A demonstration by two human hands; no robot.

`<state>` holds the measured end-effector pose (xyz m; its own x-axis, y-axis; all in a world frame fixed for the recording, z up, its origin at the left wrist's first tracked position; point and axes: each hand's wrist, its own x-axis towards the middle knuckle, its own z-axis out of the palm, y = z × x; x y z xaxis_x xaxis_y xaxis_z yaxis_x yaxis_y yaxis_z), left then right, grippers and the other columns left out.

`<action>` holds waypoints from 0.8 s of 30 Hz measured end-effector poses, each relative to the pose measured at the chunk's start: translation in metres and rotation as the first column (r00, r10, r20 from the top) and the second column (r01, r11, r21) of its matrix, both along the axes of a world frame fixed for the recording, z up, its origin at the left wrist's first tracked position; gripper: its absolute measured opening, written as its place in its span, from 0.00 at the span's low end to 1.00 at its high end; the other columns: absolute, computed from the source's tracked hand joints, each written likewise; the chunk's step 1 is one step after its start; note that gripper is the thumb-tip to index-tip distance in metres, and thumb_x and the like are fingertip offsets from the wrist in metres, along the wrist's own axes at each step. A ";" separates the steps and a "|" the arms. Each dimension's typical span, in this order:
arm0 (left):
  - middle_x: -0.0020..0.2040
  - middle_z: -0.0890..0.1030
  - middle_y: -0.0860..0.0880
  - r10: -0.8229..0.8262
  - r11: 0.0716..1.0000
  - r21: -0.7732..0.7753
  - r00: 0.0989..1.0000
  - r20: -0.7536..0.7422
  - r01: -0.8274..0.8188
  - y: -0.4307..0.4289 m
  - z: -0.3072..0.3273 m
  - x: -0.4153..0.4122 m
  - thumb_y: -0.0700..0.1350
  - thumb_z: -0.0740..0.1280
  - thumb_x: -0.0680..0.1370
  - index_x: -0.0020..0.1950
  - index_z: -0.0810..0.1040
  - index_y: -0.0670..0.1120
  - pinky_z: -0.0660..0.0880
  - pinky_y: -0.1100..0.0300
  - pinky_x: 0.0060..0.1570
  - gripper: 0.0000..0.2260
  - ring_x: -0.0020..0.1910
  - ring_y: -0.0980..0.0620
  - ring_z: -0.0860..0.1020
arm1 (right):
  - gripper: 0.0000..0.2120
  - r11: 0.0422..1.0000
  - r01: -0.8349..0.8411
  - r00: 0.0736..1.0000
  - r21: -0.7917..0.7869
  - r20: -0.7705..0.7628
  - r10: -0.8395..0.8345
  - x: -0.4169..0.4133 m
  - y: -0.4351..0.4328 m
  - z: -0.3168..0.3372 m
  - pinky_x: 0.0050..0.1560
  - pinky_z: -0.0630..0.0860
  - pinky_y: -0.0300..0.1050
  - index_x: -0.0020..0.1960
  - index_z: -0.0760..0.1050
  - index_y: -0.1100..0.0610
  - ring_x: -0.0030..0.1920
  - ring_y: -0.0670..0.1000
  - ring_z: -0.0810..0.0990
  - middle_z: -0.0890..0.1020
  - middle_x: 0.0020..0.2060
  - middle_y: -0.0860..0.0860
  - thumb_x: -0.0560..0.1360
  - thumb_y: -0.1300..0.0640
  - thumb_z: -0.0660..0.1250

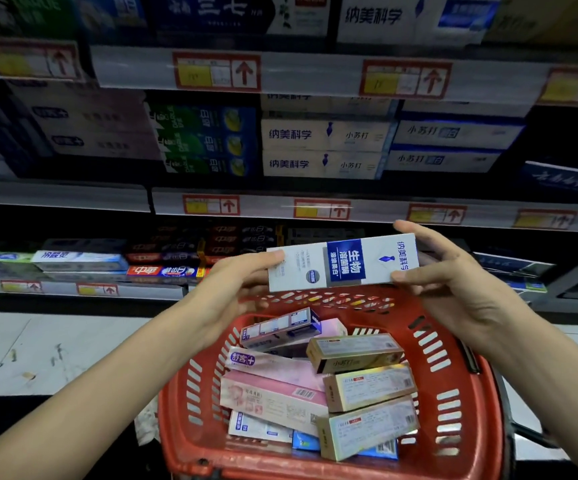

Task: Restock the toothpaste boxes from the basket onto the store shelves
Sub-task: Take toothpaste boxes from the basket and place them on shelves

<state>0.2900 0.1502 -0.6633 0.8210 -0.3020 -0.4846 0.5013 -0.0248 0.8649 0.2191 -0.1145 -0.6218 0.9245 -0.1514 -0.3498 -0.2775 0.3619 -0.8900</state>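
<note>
A white and blue toothpaste box (343, 263) is held level above the red basket (453, 393). My left hand (232, 289) grips its left end and my right hand (453, 271) pinches its right end between thumb and fingers. Inside the basket lie several toothpaste boxes, among them pink ones (273, 393) and gold ones (370, 386). The store shelves (72, 194) rise right behind the basket, stocked with more boxes. White boxes of the same brand (322, 148) are stacked on the middle shelf.
The lowest shelf (72, 289) holds flat rows of boxes at the left and a dark stretch behind the held box. Price tags with red arrows line the shelf edges. Pale floor tiles (38, 348) show at the left. A black basket handle (530, 434) sticks out at the right.
</note>
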 end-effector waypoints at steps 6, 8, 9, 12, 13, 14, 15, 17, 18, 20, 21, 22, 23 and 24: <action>0.52 0.88 0.48 0.044 0.999 -0.017 0.990 0.133 -0.042 -0.006 0.004 0.000 0.52 0.71 0.79 0.59 0.86 0.46 0.77 0.57 0.49 0.14 0.48 0.53 0.83 | 0.34 0.992 0.083 0.997 0.093 -0.007 -0.082 0.002 -0.008 -0.008 0.54 0.83 0.48 0.73 0.73 0.58 0.58 0.55 0.86 0.87 0.53 0.60 0.69 0.76 0.69; 0.54 0.88 0.47 0.056 0.998 -0.025 0.987 0.148 -0.053 -0.010 0.005 -0.001 0.52 0.70 0.81 0.60 0.85 0.46 0.77 0.56 0.51 0.13 0.51 0.52 0.84 | 0.29 0.991 0.095 0.995 0.095 -0.010 -0.095 0.002 -0.007 -0.006 0.63 0.80 0.53 0.72 0.74 0.59 0.48 0.49 0.88 0.88 0.41 0.55 0.74 0.75 0.68; 0.54 0.88 0.48 0.061 0.998 -0.032 0.986 0.154 -0.057 -0.011 0.006 -0.002 0.51 0.69 0.81 0.60 0.85 0.46 0.77 0.56 0.51 0.13 0.52 0.52 0.84 | 0.27 0.990 0.112 0.994 0.088 -0.023 -0.110 0.003 -0.006 -0.006 0.64 0.79 0.53 0.72 0.74 0.59 0.46 0.49 0.88 0.88 0.40 0.54 0.75 0.74 0.67; 0.53 0.88 0.48 0.069 0.997 -0.044 0.982 0.174 -0.063 -0.016 0.006 -0.002 0.51 0.68 0.82 0.60 0.85 0.46 0.77 0.58 0.48 0.12 0.50 0.54 0.84 | 0.24 0.983 0.161 0.985 0.083 -0.073 -0.155 0.005 -0.005 -0.007 0.57 0.82 0.51 0.70 0.76 0.55 0.56 0.56 0.87 0.87 0.55 0.58 0.76 0.68 0.71; 0.53 0.88 0.48 0.076 0.996 -0.049 0.981 0.176 -0.068 -0.017 0.006 -0.002 0.50 0.68 0.82 0.61 0.85 0.47 0.77 0.59 0.47 0.12 0.50 0.55 0.84 | 0.23 0.981 0.170 0.983 0.092 -0.080 -0.163 0.005 -0.005 -0.008 0.56 0.82 0.51 0.70 0.76 0.55 0.57 0.57 0.86 0.87 0.56 0.58 0.76 0.65 0.72; 0.54 0.88 0.48 0.085 0.995 -0.060 0.981 0.177 -0.076 -0.018 0.006 -0.001 0.50 0.68 0.82 0.61 0.84 0.47 0.76 0.59 0.46 0.11 0.50 0.55 0.84 | 0.23 0.978 0.177 0.982 0.106 -0.082 -0.169 0.006 -0.005 -0.008 0.55 0.82 0.50 0.70 0.76 0.56 0.57 0.57 0.87 0.87 0.56 0.58 0.76 0.63 0.72; 0.55 0.88 0.48 0.095 0.994 -0.073 0.980 0.177 -0.083 -0.019 0.005 0.000 0.49 0.68 0.82 0.61 0.84 0.47 0.75 0.59 0.45 0.11 0.52 0.54 0.83 | 0.23 0.974 0.188 0.981 0.124 -0.081 -0.178 0.006 -0.004 -0.008 0.55 0.83 0.50 0.69 0.76 0.56 0.56 0.57 0.87 0.87 0.56 0.59 0.76 0.61 0.73; 0.57 0.87 0.47 0.110 0.990 -0.101 0.980 0.166 -0.094 -0.021 0.003 0.003 0.49 0.68 0.82 0.62 0.85 0.46 0.74 0.58 0.46 0.12 0.55 0.52 0.81 | 0.25 0.970 0.192 0.980 0.147 -0.073 -0.183 0.007 -0.002 -0.007 0.51 0.84 0.49 0.70 0.76 0.57 0.55 0.58 0.87 0.86 0.56 0.60 0.74 0.58 0.75; 0.57 0.87 0.47 0.114 0.989 -0.116 0.982 0.153 -0.097 -0.022 0.002 0.003 0.49 0.69 0.81 0.62 0.84 0.46 0.74 0.58 0.46 0.13 0.55 0.52 0.81 | 0.28 0.972 0.181 0.983 0.148 -0.069 -0.172 0.007 -0.001 -0.007 0.49 0.85 0.48 0.70 0.76 0.57 0.55 0.59 0.87 0.86 0.56 0.60 0.71 0.57 0.77; 0.57 0.87 0.45 0.117 0.982 -0.161 0.987 0.111 -0.098 -0.027 0.001 0.001 0.49 0.70 0.79 0.62 0.84 0.44 0.74 0.58 0.45 0.15 0.54 0.51 0.82 | 0.34 0.983 0.134 0.990 0.123 -0.071 -0.126 0.007 0.003 -0.007 0.47 0.85 0.49 0.70 0.76 0.57 0.54 0.59 0.87 0.87 0.56 0.60 0.65 0.54 0.79; 0.57 0.87 0.44 0.115 0.978 -0.188 0.989 0.090 -0.096 -0.030 0.000 -0.001 0.50 0.71 0.77 0.62 0.84 0.43 0.75 0.59 0.45 0.17 0.52 0.51 0.82 | 0.36 0.991 0.095 0.994 0.092 -0.071 -0.089 0.007 0.006 -0.008 0.48 0.85 0.49 0.69 0.77 0.57 0.54 0.58 0.88 0.87 0.55 0.59 0.63 0.52 0.79; 0.58 0.86 0.43 0.104 0.973 -0.215 0.992 0.076 -0.086 -0.033 -0.001 -0.003 0.50 0.72 0.75 0.63 0.83 0.42 0.75 0.58 0.45 0.19 0.51 0.51 0.82 | 0.36 0.997 0.054 0.997 0.052 -0.066 -0.051 0.006 0.009 -0.008 0.50 0.84 0.50 0.68 0.77 0.57 0.55 0.57 0.88 0.87 0.55 0.57 0.62 0.51 0.79; 0.58 0.86 0.42 0.084 0.968 -0.242 0.994 0.064 -0.067 -0.036 -0.002 -0.005 0.50 0.72 0.74 0.63 0.83 0.41 0.76 0.58 0.46 0.21 0.50 0.50 0.82 | 0.36 1.000 0.013 0.998 0.008 -0.059 -0.013 0.005 0.012 -0.009 0.53 0.82 0.51 0.68 0.78 0.56 0.55 0.56 0.87 0.87 0.56 0.56 0.61 0.49 0.80; 0.58 0.86 0.41 0.054 0.962 -0.271 0.997 0.051 -0.038 -0.039 -0.003 -0.008 0.49 0.72 0.73 0.64 0.82 0.40 0.77 0.58 0.47 0.22 0.50 0.50 0.83 | 0.35 0.999 -0.025 0.998 -0.038 -0.055 0.023 0.004 0.015 -0.010 0.55 0.81 0.51 0.67 0.78 0.55 0.55 0.55 0.87 0.87 0.56 0.55 0.62 0.48 0.80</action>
